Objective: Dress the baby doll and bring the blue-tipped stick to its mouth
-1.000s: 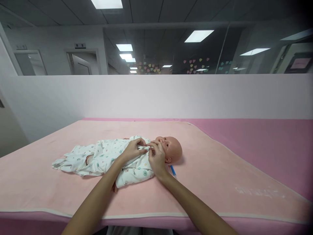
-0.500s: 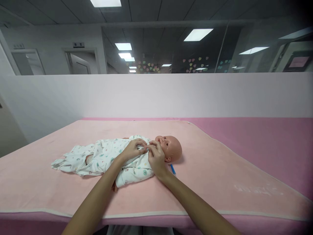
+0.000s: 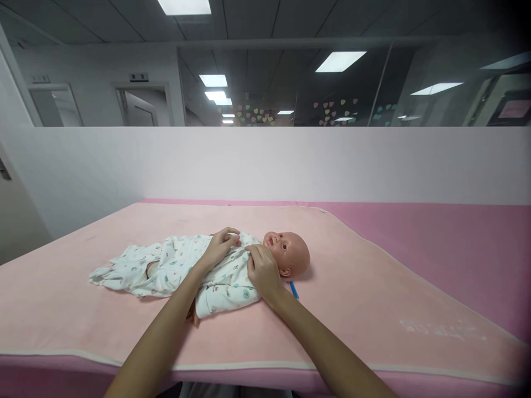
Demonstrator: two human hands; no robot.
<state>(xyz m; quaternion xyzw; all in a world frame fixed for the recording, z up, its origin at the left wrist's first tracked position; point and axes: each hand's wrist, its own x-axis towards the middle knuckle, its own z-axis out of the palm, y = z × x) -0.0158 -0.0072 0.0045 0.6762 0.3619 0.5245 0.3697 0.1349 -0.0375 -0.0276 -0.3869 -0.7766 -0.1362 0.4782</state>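
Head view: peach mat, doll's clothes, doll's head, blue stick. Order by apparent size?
Largest to smallest:
1. peach mat
2. doll's clothes, partly covered by the hands
3. doll's head
4. blue stick

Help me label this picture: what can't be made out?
All in head view:
Clothing under the right hand: covered by that hand.
Any grip by the left hand: hidden by its fingers.
Blue object: too small to identify.
White marking: blurred.
Door sign: too small to read.
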